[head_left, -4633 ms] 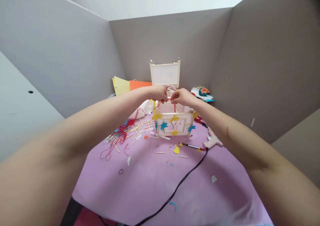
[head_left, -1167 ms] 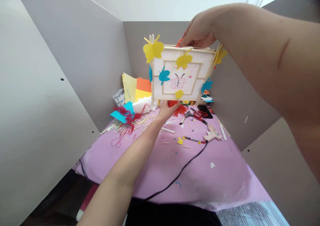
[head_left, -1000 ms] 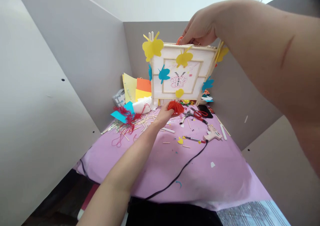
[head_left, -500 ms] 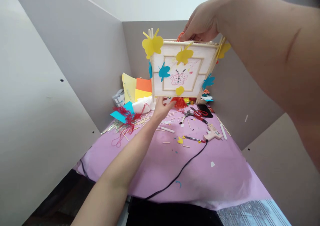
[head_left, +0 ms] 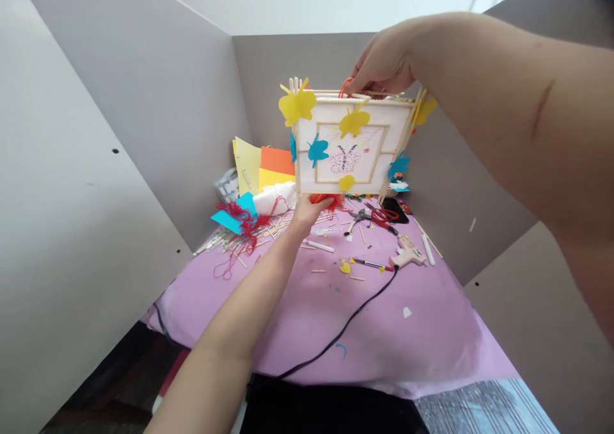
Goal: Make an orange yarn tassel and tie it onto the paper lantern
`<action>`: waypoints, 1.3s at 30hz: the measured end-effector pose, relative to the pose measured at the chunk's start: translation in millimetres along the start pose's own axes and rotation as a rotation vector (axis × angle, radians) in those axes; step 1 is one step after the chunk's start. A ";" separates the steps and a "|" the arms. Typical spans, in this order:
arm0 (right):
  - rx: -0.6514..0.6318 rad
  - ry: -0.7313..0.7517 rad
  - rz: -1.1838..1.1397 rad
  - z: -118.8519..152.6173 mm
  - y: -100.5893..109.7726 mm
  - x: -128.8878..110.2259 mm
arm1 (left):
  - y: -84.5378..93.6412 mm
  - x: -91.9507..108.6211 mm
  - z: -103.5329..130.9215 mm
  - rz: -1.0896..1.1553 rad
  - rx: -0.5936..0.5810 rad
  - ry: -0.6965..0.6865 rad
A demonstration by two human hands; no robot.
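Note:
A handmade lantern (head_left: 307,175) hangs in the air above the table, with white panels framed in wooden sticks. Yellow and blue paper butterflies are stuck on it, and a pink dotted butterfly decorates its front. My right hand (head_left: 384,63) is closed at the top, gripping the orange cord loop (head_left: 346,86). Below the lantern, my left hand (head_left: 308,212) cups the red-orange tassel (head_left: 330,199), thumb in front. The other left fingers are mostly hidden.
On the pink-covered table (head_left: 297,319) lie a glue gun (head_left: 407,253) with its black cable, red-handled scissors (head_left: 384,215), pliers (head_left: 355,220), wooden sticks, and paper scraps. Tangled red yarn (head_left: 247,223) and coloured sheets (head_left: 247,165) are at left. Grey partitions enclose the table.
The lantern and my right hand have come down a little. The tassel, hanging beside my left hand before, now rests gathered in it.

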State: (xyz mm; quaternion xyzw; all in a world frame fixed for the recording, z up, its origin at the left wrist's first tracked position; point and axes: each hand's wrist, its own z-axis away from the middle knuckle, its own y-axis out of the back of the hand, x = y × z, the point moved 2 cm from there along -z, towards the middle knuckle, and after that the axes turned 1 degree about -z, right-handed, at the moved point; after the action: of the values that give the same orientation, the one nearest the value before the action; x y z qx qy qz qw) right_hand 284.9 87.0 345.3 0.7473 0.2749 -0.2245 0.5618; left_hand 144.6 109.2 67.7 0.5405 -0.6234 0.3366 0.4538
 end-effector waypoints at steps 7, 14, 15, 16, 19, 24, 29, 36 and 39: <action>-0.152 -0.152 -0.019 8.0 -4.6 4.1 | 15.9 16.6 18.0 -0.107 -0.335 0.103; -0.192 -0.133 -0.034 17.0 -11.9 2.6 | 9.8 12.9 11.2 -0.202 -0.371 0.005; -0.192 -0.126 -0.026 17.5 -13.5 2.7 | 9.4 12.3 9.4 -0.203 -0.323 -0.023; -0.196 -0.120 -0.015 17.5 -14.9 2.9 | 9.7 11.8 8.5 -0.212 -0.280 -0.056; -0.213 -0.109 0.030 14.7 -17.5 3.6 | 16.4 7.5 12.3 -0.329 -0.234 -0.110; -0.241 -0.078 0.087 7.8 -20.0 4.8 | 47.3 -11.9 27.0 -0.607 -0.462 0.276; -0.261 -0.057 0.144 8.0 -20.9 8.7 | 86.3 7.5 18.7 -0.170 -0.118 0.391; -0.285 -0.008 0.149 6.7 -24.1 13.8 | 98.6 80.9 14.8 0.290 0.292 0.035; -0.284 0.014 0.159 4.5 -30.0 18.7 | 99.6 100.8 19.4 0.269 0.319 -0.087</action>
State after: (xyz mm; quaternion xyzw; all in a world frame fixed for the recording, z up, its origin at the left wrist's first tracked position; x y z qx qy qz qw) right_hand 278.9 92.1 310.6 0.6815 0.2478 -0.1328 0.6757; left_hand 42.8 73.2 161.5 0.5313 -0.6478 0.4650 0.2862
